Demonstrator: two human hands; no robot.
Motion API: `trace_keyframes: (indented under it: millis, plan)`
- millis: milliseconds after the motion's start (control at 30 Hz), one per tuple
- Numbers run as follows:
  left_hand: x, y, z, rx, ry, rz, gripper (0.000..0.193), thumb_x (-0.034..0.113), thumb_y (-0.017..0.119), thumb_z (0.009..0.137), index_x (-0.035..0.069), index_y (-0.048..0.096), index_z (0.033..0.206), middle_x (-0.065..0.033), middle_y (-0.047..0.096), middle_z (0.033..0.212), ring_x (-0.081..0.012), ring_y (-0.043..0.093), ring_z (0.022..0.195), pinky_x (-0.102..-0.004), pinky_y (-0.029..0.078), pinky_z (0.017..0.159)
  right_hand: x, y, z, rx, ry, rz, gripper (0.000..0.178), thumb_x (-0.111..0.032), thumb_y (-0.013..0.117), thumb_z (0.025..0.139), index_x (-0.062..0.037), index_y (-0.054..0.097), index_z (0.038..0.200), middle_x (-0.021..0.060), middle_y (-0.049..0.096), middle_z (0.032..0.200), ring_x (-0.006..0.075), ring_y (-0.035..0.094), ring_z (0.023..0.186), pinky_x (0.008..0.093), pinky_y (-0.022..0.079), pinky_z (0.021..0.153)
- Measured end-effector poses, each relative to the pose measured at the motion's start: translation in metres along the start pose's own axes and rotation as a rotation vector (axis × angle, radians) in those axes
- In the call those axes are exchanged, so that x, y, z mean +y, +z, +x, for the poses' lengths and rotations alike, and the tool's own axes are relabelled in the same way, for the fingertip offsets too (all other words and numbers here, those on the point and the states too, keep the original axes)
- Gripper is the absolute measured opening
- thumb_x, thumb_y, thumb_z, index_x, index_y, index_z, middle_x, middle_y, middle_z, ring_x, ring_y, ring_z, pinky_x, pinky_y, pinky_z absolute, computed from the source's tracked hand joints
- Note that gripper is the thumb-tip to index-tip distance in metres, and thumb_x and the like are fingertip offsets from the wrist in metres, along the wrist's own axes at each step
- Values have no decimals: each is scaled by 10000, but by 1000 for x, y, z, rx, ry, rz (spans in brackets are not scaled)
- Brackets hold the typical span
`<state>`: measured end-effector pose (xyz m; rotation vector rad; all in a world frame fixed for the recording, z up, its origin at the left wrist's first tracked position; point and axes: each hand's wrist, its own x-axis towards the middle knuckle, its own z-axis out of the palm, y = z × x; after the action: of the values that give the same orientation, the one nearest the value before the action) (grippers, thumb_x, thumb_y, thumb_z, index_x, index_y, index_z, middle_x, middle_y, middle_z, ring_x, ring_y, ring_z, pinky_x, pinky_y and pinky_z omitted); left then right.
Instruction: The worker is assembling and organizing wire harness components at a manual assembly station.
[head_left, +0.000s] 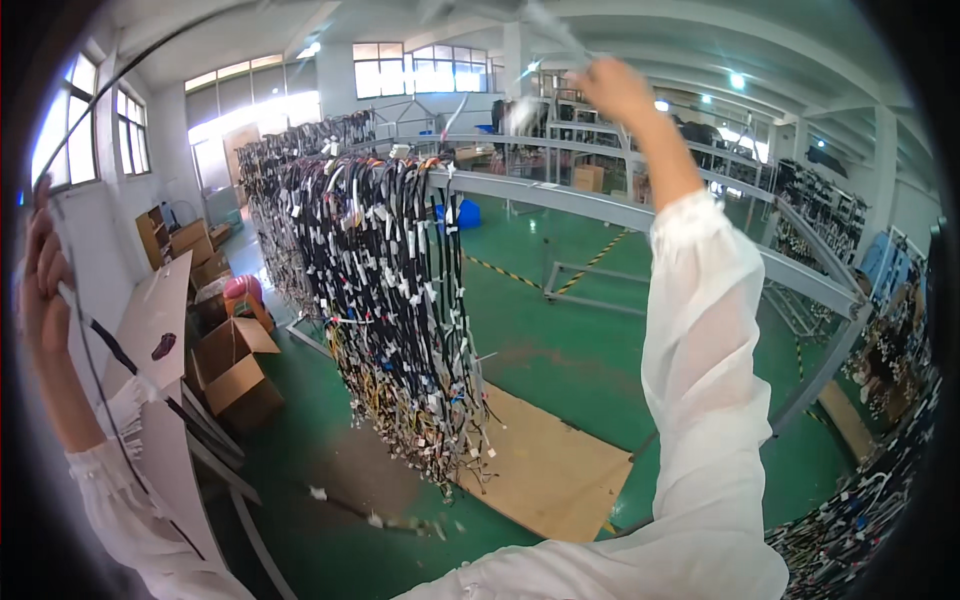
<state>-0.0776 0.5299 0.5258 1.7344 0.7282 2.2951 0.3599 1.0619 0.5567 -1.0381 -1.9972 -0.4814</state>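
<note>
My left hand (48, 270), raised at the far left, has its fingers closed round a black wire harness (110, 350). One cable of it arcs up to the top edge, and dark lengths with white parts hang beside my forearm. My right hand (610, 88) is lifted high right of centre, fingers closed on a motion-blurred pale strand of harness (555, 30) that leaves the top of the view. In front of me a dense row of black wire harnesses (385, 270) with white connectors hangs over a grey metal rail (540, 190), apart from both hands.
A brown board (545, 465) lies on the green floor under the hanging harnesses. Left of them stand an open cardboard box (235, 375) and a long pale panel (150, 320). More harnesses (860, 530) hang at lower right. A blurred strand with pale ends (380, 520) crosses the lower middle.
</note>
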Motion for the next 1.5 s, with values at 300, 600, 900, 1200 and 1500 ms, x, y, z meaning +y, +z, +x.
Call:
trace_keyframes:
  millis: [300, 600, 900, 1200, 1500]
  plan:
    - [-238, 252, 0, -73, -426, -138, 106, 196, 540, 963, 105, 542, 908, 54, 487, 716, -34, 317, 479, -203, 244, 429, 26, -47, -43, -282, 150, -221, 436, -391, 767, 774, 23, 690, 886, 193, 710, 864, 257, 694, 772, 416, 532, 680]
    - [-445, 311, -6, 28, -365, 208, 245, 196, 537, 983, -38, 608, 1001, -77, 656, 798, -119, 637, 624, -233, 513, 526, -64, -15, -284, 213, -306, 535, 118, -147, 733, 817, -33, 700, 812, 96, 696, 752, 209, 664, 659, 300, 512, 610]
    - [-479, 294, -2, 161, -255, 385, 375, 161, 689, 901, -23, 392, 1036, -140, 690, 758, -166, 661, 593, -261, 522, 541, -32, 193, -254, 11, -18, 626, 506, -306, 615, 934, -13, 506, 1331, 222, 436, 1435, 360, 455, 1295, 427, 381, 1056]
    - [-418, 177, -90, -55, -375, 788, 204, 109, 625, 936, 19, 545, 1101, -50, 647, 986, -111, 615, 907, -273, 498, 765, -152, 318, -133, 115, 43, 535, 788, -391, 605, 903, 60, 282, 1463, 269, 257, 1534, 446, 314, 1376, 479, 306, 1099]
    - [-168, 140, -512, 952, -753, 645, 183, 116, 587, 960, -3, 605, 1098, -81, 679, 1015, -144, 637, 931, -287, 515, 848, -217, 252, -313, 568, -153, 1229, 220, -93, 570, 967, 13, 640, 1146, 156, 604, 1204, 290, 567, 1123, 396, 452, 947]
